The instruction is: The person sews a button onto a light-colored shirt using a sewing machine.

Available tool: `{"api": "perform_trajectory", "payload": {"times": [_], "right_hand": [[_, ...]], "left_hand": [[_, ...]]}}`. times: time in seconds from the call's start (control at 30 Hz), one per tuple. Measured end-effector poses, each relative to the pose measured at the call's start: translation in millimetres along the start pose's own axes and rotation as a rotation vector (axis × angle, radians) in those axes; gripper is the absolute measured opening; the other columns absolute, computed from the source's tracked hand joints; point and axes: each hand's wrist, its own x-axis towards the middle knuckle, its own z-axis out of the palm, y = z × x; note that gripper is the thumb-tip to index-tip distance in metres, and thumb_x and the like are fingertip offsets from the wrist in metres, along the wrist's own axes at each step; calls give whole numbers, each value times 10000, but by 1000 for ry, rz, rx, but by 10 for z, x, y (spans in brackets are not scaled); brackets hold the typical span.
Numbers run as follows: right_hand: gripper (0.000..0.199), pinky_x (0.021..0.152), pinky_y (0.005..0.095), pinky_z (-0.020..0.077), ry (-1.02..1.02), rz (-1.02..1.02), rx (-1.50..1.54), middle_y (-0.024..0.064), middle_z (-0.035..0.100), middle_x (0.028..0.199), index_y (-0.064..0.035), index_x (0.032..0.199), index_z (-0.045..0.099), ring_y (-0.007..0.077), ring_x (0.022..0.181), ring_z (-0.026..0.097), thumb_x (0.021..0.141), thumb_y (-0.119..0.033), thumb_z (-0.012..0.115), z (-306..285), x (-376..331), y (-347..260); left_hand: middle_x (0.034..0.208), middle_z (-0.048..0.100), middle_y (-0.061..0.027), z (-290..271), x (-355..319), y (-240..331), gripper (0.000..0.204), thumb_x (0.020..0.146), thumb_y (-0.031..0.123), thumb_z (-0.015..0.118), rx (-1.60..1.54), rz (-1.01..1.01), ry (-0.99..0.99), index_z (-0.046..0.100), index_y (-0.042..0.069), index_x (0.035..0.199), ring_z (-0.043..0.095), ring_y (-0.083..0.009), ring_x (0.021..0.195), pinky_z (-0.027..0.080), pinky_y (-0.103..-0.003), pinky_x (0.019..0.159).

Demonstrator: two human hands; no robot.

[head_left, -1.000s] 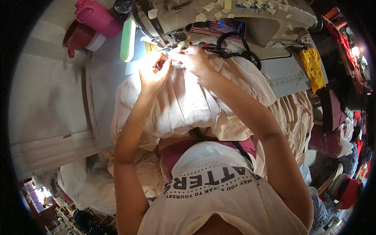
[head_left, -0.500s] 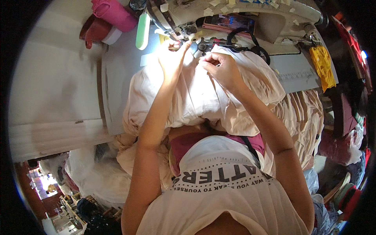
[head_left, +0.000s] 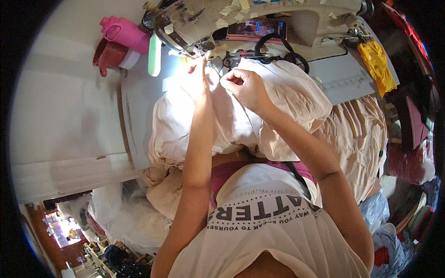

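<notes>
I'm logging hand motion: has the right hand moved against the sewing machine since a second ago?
Yes: the right hand has moved toward the person and slightly right, away from the sewing machine.

Pale wall (head_left: 65,116) at left, bright opening (head_left: 67,231) lower left.

One wide fisheye view looks steeply down from the person's head, above and just back from the near edge of the bench (head_left: 136,116). It faces away from the body, across the bench — the shirt (head_left: 259,231) sits closest to the lens and fills the lower middle, while the sewing machine (head_left: 315,28) at the far side is cropped by the upper edge. Left hand (head_left: 198,85) and right hand (head_left: 248,88) show from above, farther off than the shirt. The picture is round, its corners black, taking in wall (head_left: 69,106) beyond the bench's left edge.
</notes>
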Motion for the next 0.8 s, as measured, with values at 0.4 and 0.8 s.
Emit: {"api": "perform_trajectory", "payload": {"times": [0.4, 0.8], "right_hand": [[142, 556, 264, 467, 72, -148, 44, 100, 634, 672, 10, 781, 616, 144, 626, 625, 738, -124, 632, 142, 448, 324], [211, 560, 327, 471, 286, 61, -133, 111, 658, 684, -30, 730, 652, 211, 598, 635, 710, -235, 696, 577, 704, 226]], "left_hand": [[744, 589, -33, -182, -471, 235, 81, 782, 37, 630, -156, -36, -77, 567, 38, 834, 520, -74, 647, 389, -201, 570], [702, 540, -22, -336, -474, 123, 139, 772, 46, 612, -422, -220, 31, 508, 66, 861, 384, -51, 460, 283, -184, 405]]}}
